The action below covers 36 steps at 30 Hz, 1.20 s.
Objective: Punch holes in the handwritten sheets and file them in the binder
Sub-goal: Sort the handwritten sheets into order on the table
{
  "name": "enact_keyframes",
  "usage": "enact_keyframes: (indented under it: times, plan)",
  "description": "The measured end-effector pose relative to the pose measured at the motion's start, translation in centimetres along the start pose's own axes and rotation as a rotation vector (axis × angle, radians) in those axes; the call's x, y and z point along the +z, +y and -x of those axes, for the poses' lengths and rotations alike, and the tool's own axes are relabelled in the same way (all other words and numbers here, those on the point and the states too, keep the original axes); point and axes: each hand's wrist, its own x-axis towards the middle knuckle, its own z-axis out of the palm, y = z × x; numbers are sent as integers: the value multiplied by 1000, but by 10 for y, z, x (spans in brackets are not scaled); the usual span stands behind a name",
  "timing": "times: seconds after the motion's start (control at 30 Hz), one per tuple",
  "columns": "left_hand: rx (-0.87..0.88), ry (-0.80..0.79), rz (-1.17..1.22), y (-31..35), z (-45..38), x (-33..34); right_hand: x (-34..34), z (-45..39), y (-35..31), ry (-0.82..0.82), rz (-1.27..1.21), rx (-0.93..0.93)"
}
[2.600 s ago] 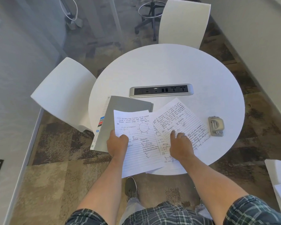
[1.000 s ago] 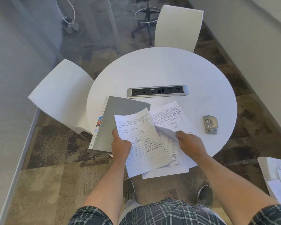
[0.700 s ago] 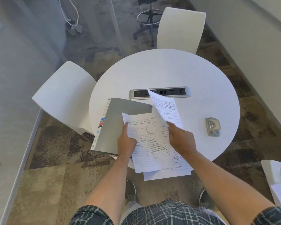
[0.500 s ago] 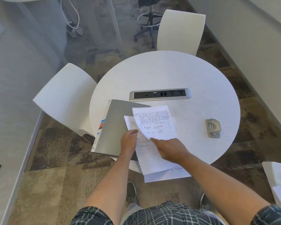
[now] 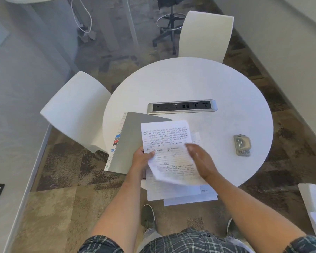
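Currently logged: your left hand (image 5: 141, 159) gripped the handwritten sheets (image 5: 169, 152) at their left edge, thumb curled over the top page. The stack sat at 6 o'clock on the round white table (image 5: 199, 84), its near end hanging past the table edge. The top page lay skewed against the pages under it, and its lower corner was lifted clear of them.

Your right hand (image 5: 199, 158) was over the right side of the stack with fingers extended and spread, clamped on nothing. Motion blur hid whether the fingertips touched the paper.

The grey binder (image 5: 133, 141) lay closed at 8 o'clock on the table, touching the sheets, with its near corner overhanging the edge. Coloured index tabs showed along its left side.

The hole punch (image 5: 242, 145) stood at 4 o'clock, well apart from the sheets and from both hands.

A silver power socket strip (image 5: 182, 106) was set into the table centre. One white chair (image 5: 206, 35) stood at 12 o'clock and a second white chair (image 5: 77, 110) at 9 o'clock.
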Motion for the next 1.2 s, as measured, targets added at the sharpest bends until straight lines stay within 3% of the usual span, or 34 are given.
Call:
enact_keyframes:
  times: [0.07, 0.17, 0.27, 0.37, 0.47, 0.63, 0.7, 1.0, 1.2]
  plan:
    - [-17, -92, 111, 3, 4, -4, -8, -8, 2, 101, -106, 147]
    - [-19, -138, 180, 7, 8, -5, -12, -16, 9, 33, -201, 340]
    - [-69, -129, 191, 8, 10, -2, -6, -13, 8, -32, -302, 363]
    - [-128, -240, 110, 7, 16, 3, 3, -10, 4, -10, -363, 342]
    - [-109, -172, 2, 2, 16, 0, 5, -12, 5, 24, -163, 373]
    - [-21, 32, -154, -6, 8, -10, -2, -7, 22, 75, 709, 507]
    - [10, 86, -232, -9, 6, -12, 2, -1, 24, 51, 858, 522]
    - [51, 263, -336, -14, 1, -13, 23, -6, 25, 125, 765, 577]
    - [79, 270, -395, -18, 3, -9, 19, -10, 29, 173, 646, 635]
